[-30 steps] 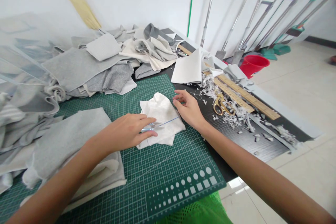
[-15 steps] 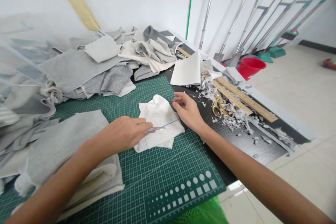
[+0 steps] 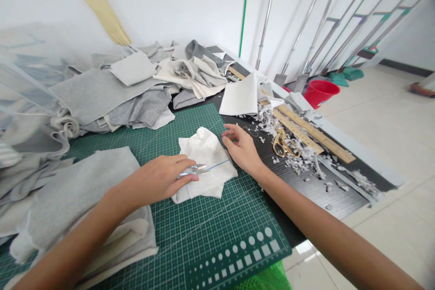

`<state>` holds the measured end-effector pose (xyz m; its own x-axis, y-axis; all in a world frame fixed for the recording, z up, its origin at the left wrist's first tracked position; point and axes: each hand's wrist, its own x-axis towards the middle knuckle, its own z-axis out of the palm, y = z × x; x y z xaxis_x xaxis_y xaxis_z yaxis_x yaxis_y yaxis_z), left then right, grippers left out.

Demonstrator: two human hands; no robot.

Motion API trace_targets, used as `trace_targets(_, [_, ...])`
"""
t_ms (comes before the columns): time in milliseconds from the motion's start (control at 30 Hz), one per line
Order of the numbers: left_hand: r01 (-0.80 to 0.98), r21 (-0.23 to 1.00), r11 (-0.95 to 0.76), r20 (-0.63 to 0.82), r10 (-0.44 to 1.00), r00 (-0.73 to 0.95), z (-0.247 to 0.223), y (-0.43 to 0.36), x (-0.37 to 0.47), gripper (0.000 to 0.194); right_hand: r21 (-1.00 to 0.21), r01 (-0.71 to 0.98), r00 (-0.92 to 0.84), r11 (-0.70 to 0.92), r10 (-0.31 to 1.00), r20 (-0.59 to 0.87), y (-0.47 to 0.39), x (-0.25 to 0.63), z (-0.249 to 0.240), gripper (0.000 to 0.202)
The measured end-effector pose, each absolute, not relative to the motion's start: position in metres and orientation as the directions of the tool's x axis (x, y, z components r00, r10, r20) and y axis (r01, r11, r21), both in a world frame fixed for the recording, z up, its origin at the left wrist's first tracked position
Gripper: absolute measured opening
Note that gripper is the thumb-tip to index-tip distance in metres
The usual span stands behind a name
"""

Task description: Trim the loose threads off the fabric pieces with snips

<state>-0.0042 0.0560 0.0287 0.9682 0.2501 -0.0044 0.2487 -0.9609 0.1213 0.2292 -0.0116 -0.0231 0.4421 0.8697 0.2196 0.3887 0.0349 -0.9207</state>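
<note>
both hands work over a crumpled white fabric piece (image 3: 204, 163) lying on the green gridded cutting mat (image 3: 217, 231) – the left hand (image 3: 159, 177) pinches small silver thread snips (image 3: 195, 170) above it, blades nearly closed. the right hand (image 3: 242, 147) rests at the cloth's far edge, fingers loosely curled, pinching a thin blue thread (image 3: 219, 163) – it runs to the snips. gold-handled scissors (image 3: 281, 142) lie among white fabric clippings (image 3: 299, 154) on the dark surface (image 3: 306, 190).
</note>
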Motion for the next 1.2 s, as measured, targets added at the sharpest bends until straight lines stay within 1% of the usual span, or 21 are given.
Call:
trace_targets(100, [0.230, 0.077, -0.970, -0.001, 0.231, 0.973, 0.026, 0.058, -0.006, 0.034, -0.924, 0.380, 0.446, 0.033, 0.869, 0.214, -0.012, 0.229, -0.023, 0.035])
trace_targets(233, [0.207, -0.052, -0.977, 0.014, 0.206, 0.978, 0.026, 0.055, -0.006, 0.038, -0.924, 0.381, 0.443, 0.037, 0.870, 0.218, -0.011, 0.229, -0.024, 0.035])
trace_targets(300, [0.191, -0.092, -0.977, 0.006, 0.191, 0.982, 0.028, 0.053, -0.005, 0.037, -0.924, 0.382, 0.445, 0.034, 0.869, 0.216, -0.011, 0.229, -0.024, 0.035])
trace_targets(400, [0.171, -0.090, -0.981, 0.016, 0.170, 0.985, 0.031, 0.051, -0.004, 0.036, -0.925, 0.380, 0.449, 0.030, 0.868, 0.213, -0.011, 0.229, -0.024, 0.035])
trace_targets(500, [0.168, -0.065, -0.984, 0.064, 0.164, 0.984, 0.032, 0.050, -0.003, 0.035, -0.924, 0.381, 0.448, 0.035, 0.867, 0.218, -0.011, 0.230, -0.024, 0.035])
trace_targets(600, [0.173, -0.089, -0.981, 0.089, 0.165, 0.982, 0.031, 0.052, -0.001, 0.036, -0.921, 0.388, 0.444, 0.037, 0.868, 0.222, -0.011, 0.230, -0.024, 0.035])
trace_targets(733, [0.151, -0.126, -0.980, 0.078, 0.142, 0.987, 0.032, 0.051, 0.005, 0.033, -0.921, 0.387, 0.439, 0.045, 0.869, 0.227, -0.010, 0.231, -0.026, 0.035])
trace_targets(867, [0.106, -0.104, -0.989, 0.121, 0.093, 0.988, 0.039, 0.047, 0.013, 0.031, -0.923, 0.380, 0.440, 0.054, 0.868, 0.232, -0.010, 0.231, -0.028, 0.035])
trace_targets(1000, [0.105, -0.124, -0.987, 0.088, 0.094, 0.992, 0.037, 0.045, 0.017, 0.035, -0.924, 0.379, 0.447, 0.049, 0.865, 0.229, -0.010, 0.232, -0.027, 0.035])
trace_targets(1100, [0.100, -0.146, -0.984, 0.042, 0.095, 0.995, 0.032, 0.040, 0.010, 0.031, -0.925, 0.378, 0.451, 0.046, 0.863, 0.227, -0.010, 0.232, -0.027, 0.035])
trace_targets(1200, [0.086, -0.143, -0.986, 0.061, 0.078, 0.995, 0.031, 0.032, -0.006, 0.027, -0.924, 0.379, 0.446, 0.049, 0.866, 0.228, -0.010, 0.232, -0.027, 0.036])
